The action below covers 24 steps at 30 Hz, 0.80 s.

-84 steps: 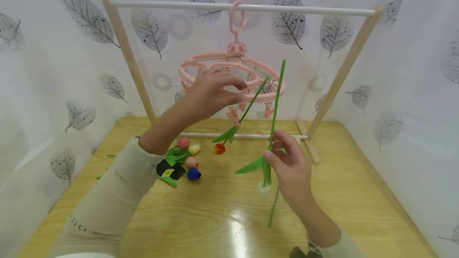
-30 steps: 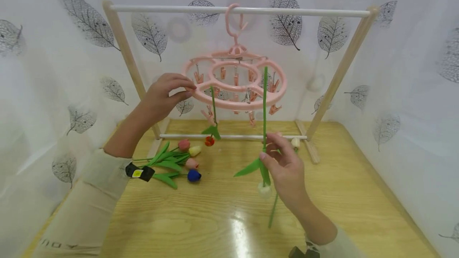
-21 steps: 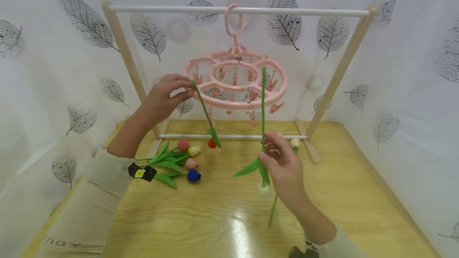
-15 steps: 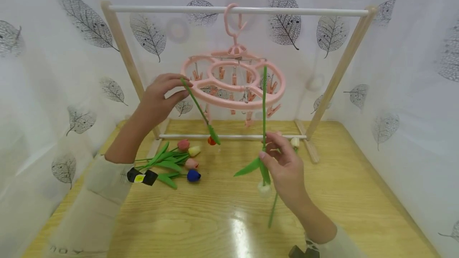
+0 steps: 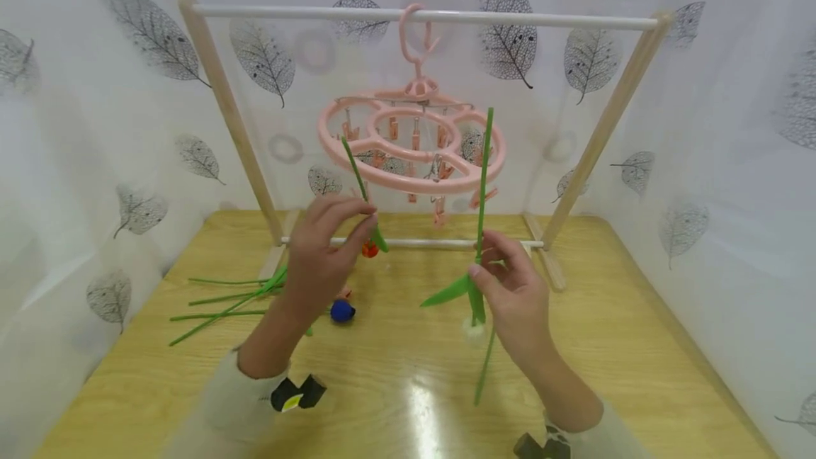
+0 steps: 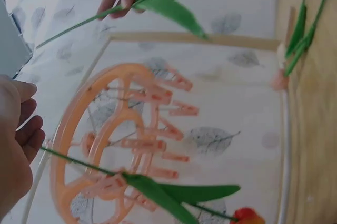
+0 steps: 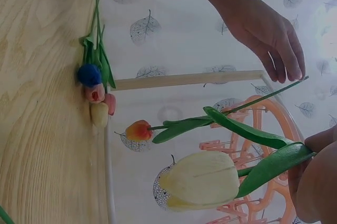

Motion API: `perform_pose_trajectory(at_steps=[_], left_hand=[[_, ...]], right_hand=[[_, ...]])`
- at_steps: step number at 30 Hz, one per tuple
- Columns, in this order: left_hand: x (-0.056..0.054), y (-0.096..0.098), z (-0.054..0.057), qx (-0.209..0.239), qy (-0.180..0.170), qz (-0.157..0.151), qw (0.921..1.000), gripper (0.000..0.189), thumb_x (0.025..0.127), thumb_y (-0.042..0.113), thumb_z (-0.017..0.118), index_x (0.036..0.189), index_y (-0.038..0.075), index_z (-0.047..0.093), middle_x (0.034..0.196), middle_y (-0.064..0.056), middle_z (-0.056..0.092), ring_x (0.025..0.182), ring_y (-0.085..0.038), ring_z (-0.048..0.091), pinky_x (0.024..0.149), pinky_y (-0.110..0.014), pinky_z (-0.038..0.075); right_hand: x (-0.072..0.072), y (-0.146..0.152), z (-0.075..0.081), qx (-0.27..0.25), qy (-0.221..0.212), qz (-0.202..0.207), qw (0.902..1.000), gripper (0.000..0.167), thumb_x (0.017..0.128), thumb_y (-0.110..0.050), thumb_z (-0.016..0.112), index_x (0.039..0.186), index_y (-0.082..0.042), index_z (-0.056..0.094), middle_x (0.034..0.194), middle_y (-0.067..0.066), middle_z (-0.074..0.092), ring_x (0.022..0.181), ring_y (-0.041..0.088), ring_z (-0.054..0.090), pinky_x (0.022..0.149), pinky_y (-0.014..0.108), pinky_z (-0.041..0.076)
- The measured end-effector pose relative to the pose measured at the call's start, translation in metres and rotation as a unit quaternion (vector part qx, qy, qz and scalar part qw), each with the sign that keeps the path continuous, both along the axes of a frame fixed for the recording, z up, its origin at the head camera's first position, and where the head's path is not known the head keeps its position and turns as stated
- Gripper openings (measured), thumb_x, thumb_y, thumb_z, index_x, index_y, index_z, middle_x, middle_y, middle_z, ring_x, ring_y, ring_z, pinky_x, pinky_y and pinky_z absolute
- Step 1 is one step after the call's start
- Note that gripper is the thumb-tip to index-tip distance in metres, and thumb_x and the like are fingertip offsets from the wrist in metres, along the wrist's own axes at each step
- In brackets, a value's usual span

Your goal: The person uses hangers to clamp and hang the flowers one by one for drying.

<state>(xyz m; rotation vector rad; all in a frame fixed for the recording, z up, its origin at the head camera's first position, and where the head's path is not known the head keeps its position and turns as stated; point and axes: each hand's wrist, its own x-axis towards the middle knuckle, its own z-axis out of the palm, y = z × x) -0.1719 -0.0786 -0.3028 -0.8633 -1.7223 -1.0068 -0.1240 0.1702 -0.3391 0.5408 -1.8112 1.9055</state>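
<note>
While the right hand (image 5: pixel 516 296) pinches the white tulip (image 7: pixel 218 179) between thumb and fingers, just above the leaves, the left hand (image 5: pixel 326 246) is beside the red-orange tulip (image 7: pixel 181 128). Held upside down, the white tulip has its bloom under the right hand, above the bench (image 5: pixel 382 388), somewhat right of the middle. Its long axis is near vertical: the bare stem rises from the fingertips, its tip leaning slightly toward the bench's right edge, and one leaf sticks out toward the left edge.

A pink clip (image 6: pixel 108 183) under the round hanger (image 5: pixel 395 180) grips the red-orange tulip by its stem near the leaves. It too hangs bloom down, its stem end slanting up toward the left. The left hand's thumb and forefinger are close together. From the head they cover its lower stem, while both wrist views put the fingertips near the stem's upper end; whether they pinch it, I cannot tell.

Toward the bench's left rear corner lies a bunch of tulips (image 5: pixel 274 283), stems pointing at the left edge, a blue bloom (image 5: pixel 342 312) nearest the middle. The rack (image 5: pixel 542 18) stands along the rear edge.
</note>
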Motion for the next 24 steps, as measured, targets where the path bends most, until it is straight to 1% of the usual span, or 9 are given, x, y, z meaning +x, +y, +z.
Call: perform_pose_trajectory(at_steps=[2,4,7,8,10,14,17,19,24], left_hand=[[-0.001,0.015,-0.006,-0.029,-0.024,-0.015,0.9992,0.019,0.092,0.011,0.074,0.108,0.0,0.072,0.105,-0.011,0.07,0.102,-0.025,0.064,0.092,-0.028,0.053],[-0.006,0.028,-0.014,-0.049,-0.063,-0.024,0.9965,0.024,0.092,0.01,0.074,0.113,0.001,0.071,0.11,-0.01,0.069,0.106,-0.024,0.064,0.094,-0.031,0.053],[-0.016,0.047,-0.025,-0.049,-0.128,-0.039,0.9898,0.032,0.092,0.01,0.075,0.122,0.003,0.068,0.118,-0.009,0.068,0.112,-0.023,0.063,0.096,-0.036,0.054],[-0.019,0.051,-0.029,-0.047,-0.143,-0.04,0.9878,0.033,0.092,0.011,0.074,0.124,0.004,0.067,0.12,-0.009,0.068,0.113,-0.023,0.062,0.096,-0.037,0.054],[-0.024,0.058,-0.034,-0.038,-0.163,-0.043,0.985,0.037,0.093,0.013,0.074,0.127,0.005,0.066,0.125,-0.009,0.066,0.114,-0.025,0.062,0.096,-0.039,0.053],[-0.031,0.067,-0.04,-0.023,-0.184,-0.048,0.9814,0.04,0.095,0.018,0.072,0.132,0.007,0.063,0.133,-0.007,0.062,0.119,-0.024,0.06,0.097,-0.039,0.052],[-0.035,0.072,-0.042,-0.025,-0.196,-0.053,0.9789,0.043,0.096,0.019,0.07,0.136,0.009,0.061,0.137,-0.007,0.059,0.123,-0.022,0.058,0.1,-0.037,0.052],[-0.038,0.075,-0.043,-0.027,-0.199,-0.06,0.9779,0.045,0.096,0.018,0.07,0.139,0.009,0.06,0.14,-0.008,0.057,0.126,-0.024,0.057,0.101,-0.037,0.051],[-0.045,0.082,-0.045,-0.02,-0.2,-0.074,0.9769,0.043,0.096,0.014,0.07,0.137,0.008,0.061,0.138,-0.007,0.058,0.122,-0.026,0.058,0.1,-0.036,0.052]], right_hand=[[-0.001,0.0,0.0,-0.001,-0.002,-0.002,1.0,0.045,0.087,0.018,0.063,0.13,0.009,0.056,0.11,0.002,0.063,0.102,0.02,0.056,0.089,0.021,0.053],[-0.001,0.001,0.0,-0.001,-0.006,-0.004,1.0,0.045,0.087,0.018,0.063,0.131,0.008,0.057,0.11,0.002,0.063,0.102,0.019,0.056,0.089,0.021,0.054],[-0.003,0.003,-0.001,-0.002,-0.01,-0.006,0.9999,0.046,0.087,0.018,0.063,0.131,0.008,0.057,0.11,0.002,0.062,0.101,0.018,0.056,0.089,0.02,0.054],[-0.003,0.004,-0.001,-0.002,-0.011,-0.006,0.9999,0.046,0.087,0.018,0.063,0.132,0.008,0.056,0.11,0.002,0.062,0.101,0.017,0.056,0.088,0.02,0.054],[-0.004,0.005,-0.001,-0.005,-0.012,-0.004,0.9999,0.046,0.087,0.017,0.063,0.132,0.008,0.056,0.11,0.001,0.062,0.101,0.016,0.056,0.088,0.02,0.054],[-0.006,0.005,-0.002,-0.004,-0.01,-0.004,0.9999,0.046,0.088,0.016,0.063,0.132,0.009,0.055,0.111,0.0,0.062,0.102,0.015,0.055,0.088,0.02,0.053],[-0.006,0.006,-0.002,-0.004,-0.012,-0.005,0.9999,0.045,0.089,0.016,0.063,0.133,0.009,0.055,0.112,0.0,0.062,0.103,0.015,0.055,0.088,0.02,0.052],[-0.006,0.008,-0.002,-0.003,-0.014,-0.007,0.9999,0.045,0.089,0.015,0.062,0.133,0.009,0.055,0.112,0.0,0.061,0.103,0.016,0.055,0.088,0.019,0.052],[-0.007,0.009,-0.002,-0.002,-0.012,-0.008,0.9999,0.044,0.089,0.015,0.063,0.133,0.008,0.055,0.111,0.002,0.062,0.102,0.017,0.056,0.086,0.02,0.053]])
